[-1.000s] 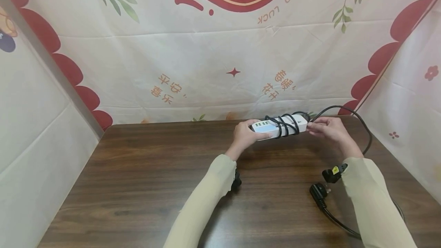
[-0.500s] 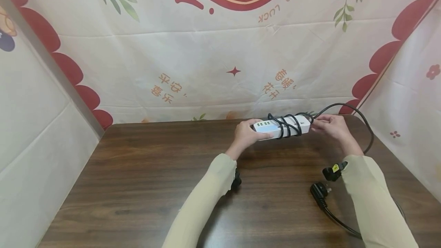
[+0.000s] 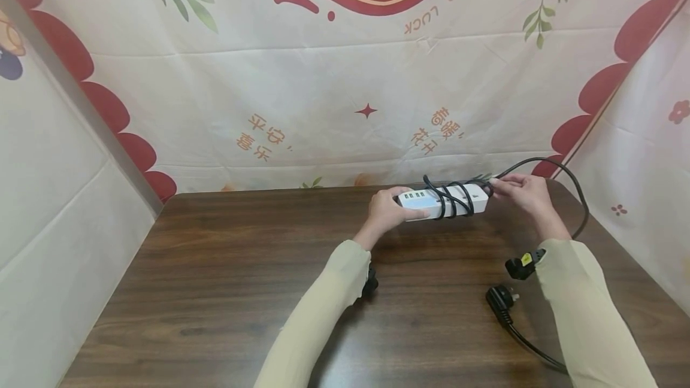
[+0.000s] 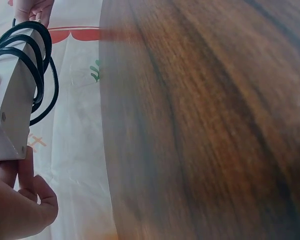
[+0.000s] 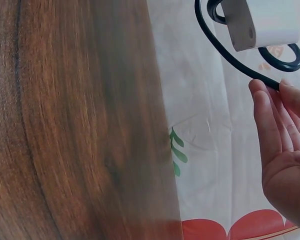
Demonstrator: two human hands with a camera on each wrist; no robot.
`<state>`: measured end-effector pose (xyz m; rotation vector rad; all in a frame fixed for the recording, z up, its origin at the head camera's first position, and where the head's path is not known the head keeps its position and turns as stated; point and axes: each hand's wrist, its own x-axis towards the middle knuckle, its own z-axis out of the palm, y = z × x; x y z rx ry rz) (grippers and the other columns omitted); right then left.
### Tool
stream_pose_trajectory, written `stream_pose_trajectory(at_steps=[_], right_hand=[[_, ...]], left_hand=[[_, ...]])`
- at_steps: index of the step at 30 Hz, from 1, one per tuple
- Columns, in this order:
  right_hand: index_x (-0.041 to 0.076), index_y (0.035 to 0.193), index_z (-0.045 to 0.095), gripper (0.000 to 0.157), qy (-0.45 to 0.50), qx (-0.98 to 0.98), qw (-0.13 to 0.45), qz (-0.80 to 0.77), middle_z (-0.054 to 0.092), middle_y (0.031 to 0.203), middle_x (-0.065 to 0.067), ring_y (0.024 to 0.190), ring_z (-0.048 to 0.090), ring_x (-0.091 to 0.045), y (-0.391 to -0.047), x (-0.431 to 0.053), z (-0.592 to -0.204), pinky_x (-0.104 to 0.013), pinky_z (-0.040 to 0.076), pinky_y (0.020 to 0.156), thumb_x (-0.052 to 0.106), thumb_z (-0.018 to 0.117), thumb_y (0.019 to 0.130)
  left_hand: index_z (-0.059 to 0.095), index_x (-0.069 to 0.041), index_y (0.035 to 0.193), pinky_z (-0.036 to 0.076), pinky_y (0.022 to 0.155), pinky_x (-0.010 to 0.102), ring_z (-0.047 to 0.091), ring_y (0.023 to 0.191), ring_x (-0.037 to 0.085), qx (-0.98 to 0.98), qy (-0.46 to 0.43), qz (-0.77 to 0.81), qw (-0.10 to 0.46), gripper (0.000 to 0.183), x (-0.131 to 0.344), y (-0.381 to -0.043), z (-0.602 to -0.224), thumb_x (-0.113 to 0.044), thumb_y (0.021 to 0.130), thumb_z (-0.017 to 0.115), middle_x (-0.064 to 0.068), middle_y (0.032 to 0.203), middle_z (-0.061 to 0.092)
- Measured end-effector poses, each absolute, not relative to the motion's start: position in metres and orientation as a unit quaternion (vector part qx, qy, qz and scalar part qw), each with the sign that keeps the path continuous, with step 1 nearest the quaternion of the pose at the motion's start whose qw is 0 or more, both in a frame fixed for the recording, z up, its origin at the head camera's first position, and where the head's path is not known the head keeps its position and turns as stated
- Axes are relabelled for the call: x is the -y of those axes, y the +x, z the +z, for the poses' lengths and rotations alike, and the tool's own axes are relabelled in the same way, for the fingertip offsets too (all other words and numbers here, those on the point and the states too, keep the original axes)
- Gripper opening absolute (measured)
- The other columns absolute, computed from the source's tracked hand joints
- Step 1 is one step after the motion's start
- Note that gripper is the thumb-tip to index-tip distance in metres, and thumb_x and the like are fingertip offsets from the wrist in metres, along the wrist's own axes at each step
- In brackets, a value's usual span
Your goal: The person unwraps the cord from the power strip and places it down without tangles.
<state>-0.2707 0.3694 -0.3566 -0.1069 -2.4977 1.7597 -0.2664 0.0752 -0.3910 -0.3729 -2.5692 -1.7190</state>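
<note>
A white power strip point(image 3: 417, 202) is held above the far part of the table, and several loops of its black cord point(image 3: 454, 199) wrap round its middle and right part. My left hand point(image 3: 386, 211) grips the strip's left end, thumb on the near side. At the other end my right hand point(image 3: 525, 193) pinches the cord, which the right wrist view shows between thumb and fingertips point(image 5: 260, 92). From there the cord arcs right and drops behind the right forearm. The black plug point(image 3: 500, 297) lies on the table, left of that forearm.
The brown wooden table point(image 3: 226, 280) runs back to a printed white cloth point(image 3: 323, 118), with more cloth at both sides. Black wrist devices show at the left cuff and, with a yellow label, at the right cuff.
My right hand has shifted slightly right and up with the cord. The strip has moved a little right and turned closer to level, and its wrapped loops have shifted slightly. The plug stays put.
</note>
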Motion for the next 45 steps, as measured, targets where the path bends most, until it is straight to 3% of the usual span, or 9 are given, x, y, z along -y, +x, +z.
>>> stream_pose_trajectory(at_steps=[12, 18, 26, 45], right_hand=[[0.011, 0.079, 0.066, 0.011, -0.026, 0.724, 0.057, 0.687, 0.069, 0.069, 0.004, 0.068, 0.067, -0.009, -0.282, -0.380, -0.364, -0.020, 0.051, 0.059, 0.020, 0.073, 0.077], [0.015, 0.081, 0.066, 0.010, -0.039, 0.731, 0.071, 0.677, 0.069, 0.070, 0.005, 0.067, 0.066, -0.006, -0.272, -0.373, -0.352, -0.017, 0.050, 0.061, 0.023, 0.071, 0.078], [0.016, 0.080, 0.068, 0.003, -0.039, 0.682, 0.070, 0.727, 0.070, 0.071, 0.004, 0.068, 0.066, -0.006, -0.263, -0.371, -0.335, -0.017, 0.050, 0.062, 0.013, 0.068, 0.080], [0.004, 0.082, 0.070, 0.005, -0.017, 0.589, 0.093, 0.802, 0.070, 0.075, -0.006, 0.071, 0.068, -0.014, -0.248, -0.380, -0.322, -0.023, 0.051, 0.065, 0.002, 0.067, 0.078]], left_hand=[[0.068, -0.019, 0.101, 0.041, 0.065, 0.022, 0.053, 0.075, 0.006, 0.835, -0.121, -0.536, 0.015, 0.050, -0.081, -0.266, -0.390, -0.035, 0.057, 0.086, -0.010, 0.085, 0.063], [0.069, -0.019, 0.101, 0.040, 0.065, 0.022, 0.052, 0.074, 0.005, 0.838, -0.117, -0.533, 0.018, 0.050, -0.085, -0.267, -0.392, -0.035, 0.056, 0.086, -0.011, 0.084, 0.063], [0.069, -0.021, 0.097, 0.040, 0.063, 0.022, 0.052, 0.073, 0.005, 0.838, -0.109, -0.534, 0.016, 0.049, -0.089, -0.267, -0.390, -0.037, 0.055, 0.086, -0.013, 0.081, 0.062], [0.070, -0.022, 0.098, 0.038, 0.066, 0.024, 0.051, 0.074, 0.005, 0.847, -0.098, -0.522, 0.028, 0.049, -0.090, -0.267, -0.392, -0.039, 0.055, 0.086, -0.014, 0.081, 0.063]])
